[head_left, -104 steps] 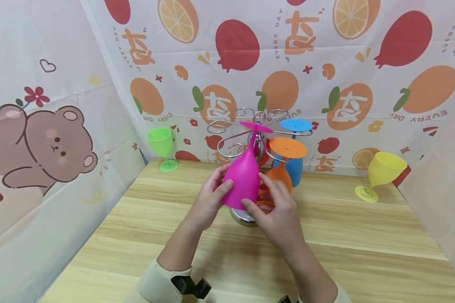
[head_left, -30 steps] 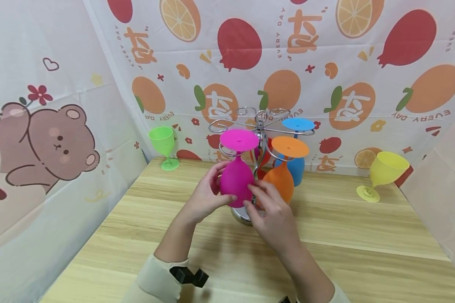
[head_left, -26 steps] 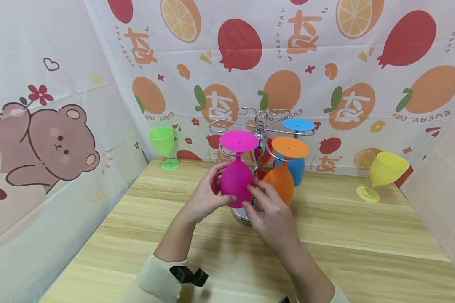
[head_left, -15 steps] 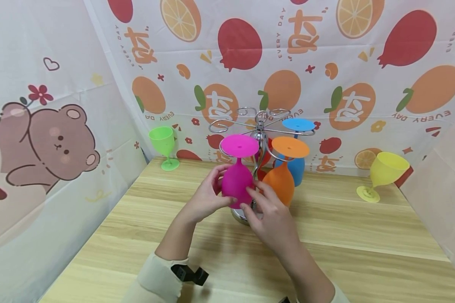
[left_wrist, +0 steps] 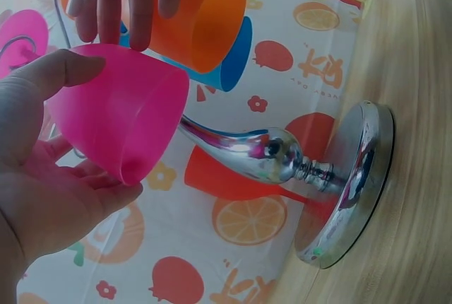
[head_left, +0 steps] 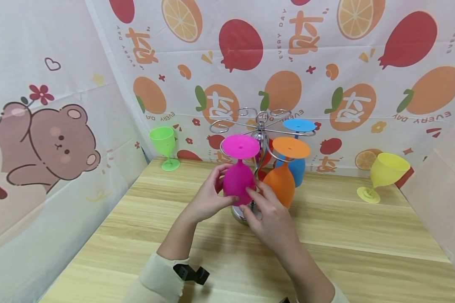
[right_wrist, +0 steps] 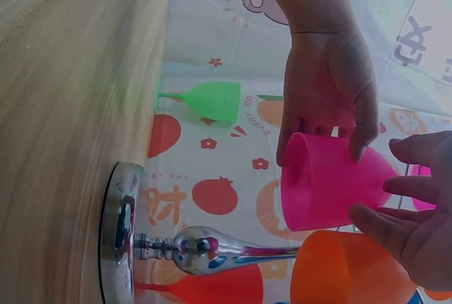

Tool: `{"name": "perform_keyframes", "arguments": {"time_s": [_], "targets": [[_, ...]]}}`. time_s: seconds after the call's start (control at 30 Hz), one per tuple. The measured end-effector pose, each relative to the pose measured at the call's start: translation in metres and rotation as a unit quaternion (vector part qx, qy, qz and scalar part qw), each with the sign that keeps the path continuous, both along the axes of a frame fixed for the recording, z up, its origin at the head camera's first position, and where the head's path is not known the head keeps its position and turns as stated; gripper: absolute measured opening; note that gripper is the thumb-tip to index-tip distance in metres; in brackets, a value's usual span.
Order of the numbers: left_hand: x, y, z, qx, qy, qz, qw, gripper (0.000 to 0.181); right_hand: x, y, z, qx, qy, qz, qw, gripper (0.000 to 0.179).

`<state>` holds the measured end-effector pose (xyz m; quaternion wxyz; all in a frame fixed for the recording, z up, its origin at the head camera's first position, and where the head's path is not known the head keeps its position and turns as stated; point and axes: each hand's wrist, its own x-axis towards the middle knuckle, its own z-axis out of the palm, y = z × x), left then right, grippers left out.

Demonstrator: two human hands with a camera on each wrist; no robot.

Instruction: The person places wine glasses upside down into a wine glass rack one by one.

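A magenta plastic wine glass (head_left: 238, 183) hangs upside down at the front of the chrome glass rack (head_left: 260, 125), its foot above a curled wire arm. My left hand (head_left: 208, 193) holds its bowl, thumb (left_wrist: 78, 69) on one side and fingers on the other. My right hand (head_left: 274, 216) has its fairly straight fingertips at the bowl's right side. An orange wine glass (head_left: 280, 183) hangs inverted beside it, close to my right fingers. Behind that hangs a blue wine glass (head_left: 296, 168). In the left wrist view, the magenta bowl's rim (left_wrist: 159, 131) faces the table.
A green wine glass (head_left: 163, 143) stands at the back left, a yellow one (head_left: 386, 170) at the back right. Behind the rack's post stands a red wine glass (left_wrist: 233, 177). The round chrome base (head_left: 239, 213) rests on the wooden table (head_left: 220, 261); patterned cloth (head_left: 197, 54) hangs behind.
Earlier the magenta glass was tilted between both hands; it has since come upright, foot over the front wire arm, and sunk slightly. My right fingertips have shifted a little along its bowl.
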<state>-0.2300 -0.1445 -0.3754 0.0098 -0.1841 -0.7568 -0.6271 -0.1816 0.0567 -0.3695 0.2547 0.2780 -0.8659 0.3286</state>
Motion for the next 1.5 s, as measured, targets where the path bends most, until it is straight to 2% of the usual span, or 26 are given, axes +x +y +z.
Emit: {"name": "perform_keyframes", "arguments": {"time_s": [0.2,0.57,1.2,1.37,1.5], "targets": [[0.000,0.001,-0.001,-0.008,0.008,0.012,0.9999,0.076,0.000,0.000,0.000,0.001,0.001,0.003,1.0000,0.047],[0.001,0.003,-0.002,0.016,0.006,0.015,0.9997,0.077,0.001,0.001,0.000,0.000,0.002,0.007,1.0000,0.048],[0.000,0.004,-0.002,-0.011,0.027,0.023,0.9993,0.084,0.001,0.001,0.000,-0.008,-0.001,0.007,0.9999,0.046],[0.000,0.003,-0.002,-0.020,0.024,0.027,0.9992,0.084,-0.001,0.003,0.000,-0.050,0.021,0.017,0.9984,0.041],[0.000,0.004,-0.002,-0.020,0.015,0.034,0.9991,0.085,-0.005,0.011,0.002,-0.121,0.079,0.022,0.9893,0.028]]}}
